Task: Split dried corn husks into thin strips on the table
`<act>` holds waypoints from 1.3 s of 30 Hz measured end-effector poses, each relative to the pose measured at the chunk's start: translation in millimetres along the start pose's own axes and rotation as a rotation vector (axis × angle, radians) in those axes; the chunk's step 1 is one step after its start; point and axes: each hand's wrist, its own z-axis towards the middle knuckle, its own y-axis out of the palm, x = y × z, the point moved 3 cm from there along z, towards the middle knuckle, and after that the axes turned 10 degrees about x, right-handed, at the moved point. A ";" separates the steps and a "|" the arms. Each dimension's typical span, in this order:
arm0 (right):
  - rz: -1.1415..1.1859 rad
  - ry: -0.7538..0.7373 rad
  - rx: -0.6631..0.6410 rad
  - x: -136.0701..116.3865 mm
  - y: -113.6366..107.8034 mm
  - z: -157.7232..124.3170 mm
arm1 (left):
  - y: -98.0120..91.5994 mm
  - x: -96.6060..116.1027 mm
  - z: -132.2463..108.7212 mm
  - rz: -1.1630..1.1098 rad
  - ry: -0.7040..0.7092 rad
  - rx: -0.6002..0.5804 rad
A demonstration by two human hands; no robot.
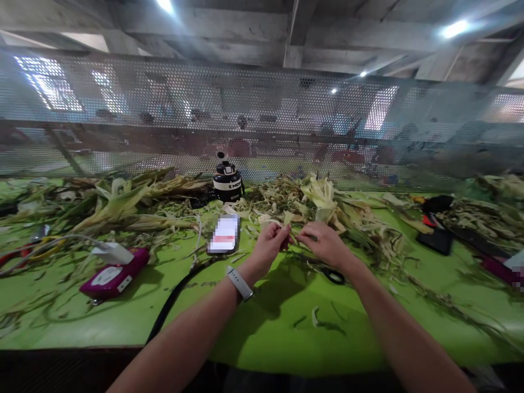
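Above the green tabletop [295, 333], both hands are close together at the middle of the view. My left hand [268, 245], with a pale watch band [240, 283] at its wrist, is closed with a pale strip of corn husk [289, 219] at its fingertips. Thumb and fingers of my right hand [321, 243] are pinched together just beside it, seemingly on the same husk; the exact grip is too small to make out. Under the right wrist shows a black loop, probably a scissors handle [333, 275]. Small husk scraps [323, 322] lie nearer the front edge.
Heaps of husks [123, 199] cover the back of the table, around a black bottle [227, 183]. A lit phone [224, 233] lies left of my hands. Further left is a purple power strip [117, 275] with a charger and cable. Perforated metal screening [262, 109] stands behind.
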 end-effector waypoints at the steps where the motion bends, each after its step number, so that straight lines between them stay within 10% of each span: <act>1: 0.001 0.022 -0.010 1.7 0.1 -0.4 | 0.4 0.2 -0.2 -0.007 -0.006 -0.019; 8: -0.137 0.091 0.364 -13.3 -9.1 -2.7 | 0.2 4.7 -1.6 -0.062 0.040 0.007; 14: 0.144 0.194 -0.007 -27.6 22.2 -7.9 | 5.5 3.3 -5.1 -0.145 0.030 0.041; 29: 0.564 0.275 -0.234 -23.5 33.3 -9.3 | -0.6 4.3 -0.3 -0.058 -0.002 0.057; 39: 0.003 0.115 0.482 -29.1 -9.3 -6.1 | 3.6 11.7 -3.9 0.318 0.154 -0.199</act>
